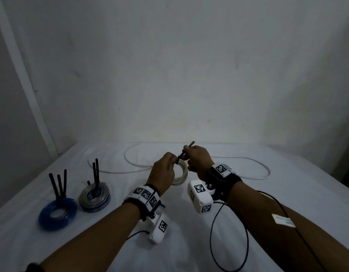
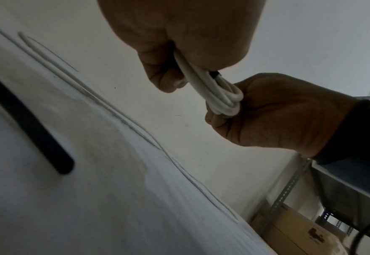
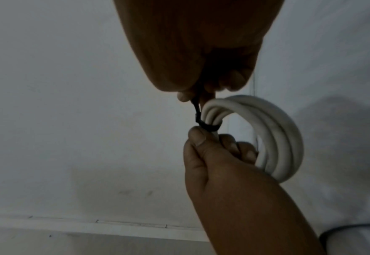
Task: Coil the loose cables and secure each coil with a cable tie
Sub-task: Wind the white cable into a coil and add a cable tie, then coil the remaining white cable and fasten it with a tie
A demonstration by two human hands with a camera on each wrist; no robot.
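Observation:
A small white cable coil (image 1: pixel 182 174) is held above the white table between both hands. My left hand (image 1: pixel 165 165) grips the coil's left side, thumb and fingers curled round the strands (image 3: pixel 278 138). A black cable tie (image 1: pixel 186 152) is looped around the coil's top, and its tail sticks up and to the right. My right hand (image 1: pixel 197 158) pinches the tie (image 3: pixel 196 110) just above the loop. In the left wrist view the coil (image 2: pixel 214 91) runs from my left hand (image 2: pixel 179 43) into the right hand (image 2: pixel 278 112).
A blue coil (image 1: pixel 58 213) and a grey coil (image 1: pixel 95 197), each with black ties standing upright, lie at the left. A loose white cable (image 1: pixel 246 159) snakes across the far table. The wall stands close behind. Metal shelving with cardboard boxes (image 2: pixel 289 224) stands to the right.

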